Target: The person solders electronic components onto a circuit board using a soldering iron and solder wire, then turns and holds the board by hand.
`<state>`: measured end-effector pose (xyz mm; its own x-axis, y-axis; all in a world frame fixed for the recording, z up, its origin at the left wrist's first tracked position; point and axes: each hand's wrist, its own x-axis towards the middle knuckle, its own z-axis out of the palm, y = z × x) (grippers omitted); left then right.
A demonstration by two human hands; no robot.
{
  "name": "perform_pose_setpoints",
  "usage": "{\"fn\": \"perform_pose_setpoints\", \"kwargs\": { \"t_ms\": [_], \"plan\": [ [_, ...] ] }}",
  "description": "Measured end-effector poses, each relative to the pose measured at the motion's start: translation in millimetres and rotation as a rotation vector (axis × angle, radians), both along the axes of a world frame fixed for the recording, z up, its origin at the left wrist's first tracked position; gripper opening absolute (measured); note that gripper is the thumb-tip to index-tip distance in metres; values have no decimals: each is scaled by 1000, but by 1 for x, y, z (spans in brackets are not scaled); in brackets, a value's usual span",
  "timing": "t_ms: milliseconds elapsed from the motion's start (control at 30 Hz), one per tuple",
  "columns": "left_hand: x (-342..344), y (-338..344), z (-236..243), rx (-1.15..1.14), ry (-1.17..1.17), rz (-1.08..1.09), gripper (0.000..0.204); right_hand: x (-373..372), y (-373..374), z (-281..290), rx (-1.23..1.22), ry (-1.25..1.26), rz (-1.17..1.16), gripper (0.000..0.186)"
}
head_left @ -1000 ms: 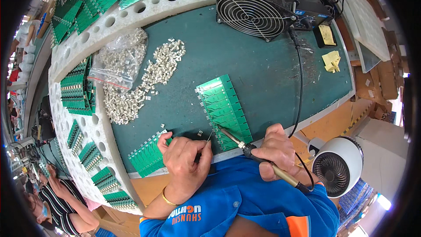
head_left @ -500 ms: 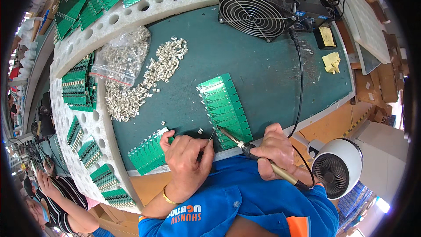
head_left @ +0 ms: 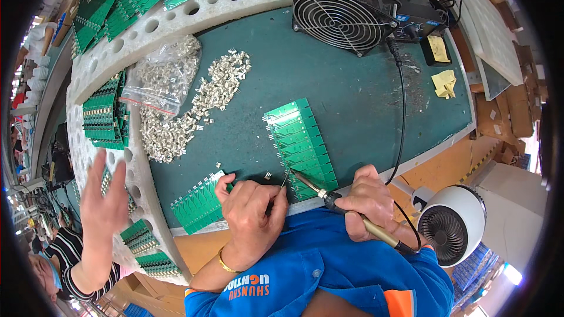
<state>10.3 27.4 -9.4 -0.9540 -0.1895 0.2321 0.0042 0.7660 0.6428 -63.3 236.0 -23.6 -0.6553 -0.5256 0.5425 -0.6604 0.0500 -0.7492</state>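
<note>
My right hand [head_left: 369,202] is closed round the handle of a soldering iron [head_left: 376,230]. The iron's tip meets the left edge of a green circuit board panel [head_left: 299,141], near its lower end. A thin silvery solder wire [head_left: 285,181] sticks out from my left hand [head_left: 252,211], which pinches it; its end is close to the iron's tip. Under and beside my left fingers lies a second green panel [head_left: 200,204], with small white connectors along its edge. One loose white connector [head_left: 268,175] rests between the two panels.
A heap of white connectors [head_left: 167,138] and a clear bag [head_left: 164,76] of them lie left. White foam [head_left: 132,155] with holes holds more panels. A black fan [head_left: 341,17] stands at the back; the iron's cord [head_left: 401,111] crosses the right side. A co-worker's hand [head_left: 103,199] is far left.
At the left, the co-worker's hand has risen and reached over the foam beside the boards there. My own hands, the iron and the panel stay nearly still.
</note>
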Motion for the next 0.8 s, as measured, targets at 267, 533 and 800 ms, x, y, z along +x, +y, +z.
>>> {"fn": "perform_pose_setpoints", "kwargs": {
  "t_ms": [267, 533, 800],
  "plan": [
    [-2, 1, 0, -9, 9, 1, 15, 1, 1, 0, 6, -2, 0, 17],
    [-2, 1, 0, -25, 12, -9, 15, 1, 0, -2, -4, 12, 0, 17],
    [-1, 2, -1, -27, -1, -22, 15, 4, 2, -3, 15, 27, 8, 17]
  ]
}}
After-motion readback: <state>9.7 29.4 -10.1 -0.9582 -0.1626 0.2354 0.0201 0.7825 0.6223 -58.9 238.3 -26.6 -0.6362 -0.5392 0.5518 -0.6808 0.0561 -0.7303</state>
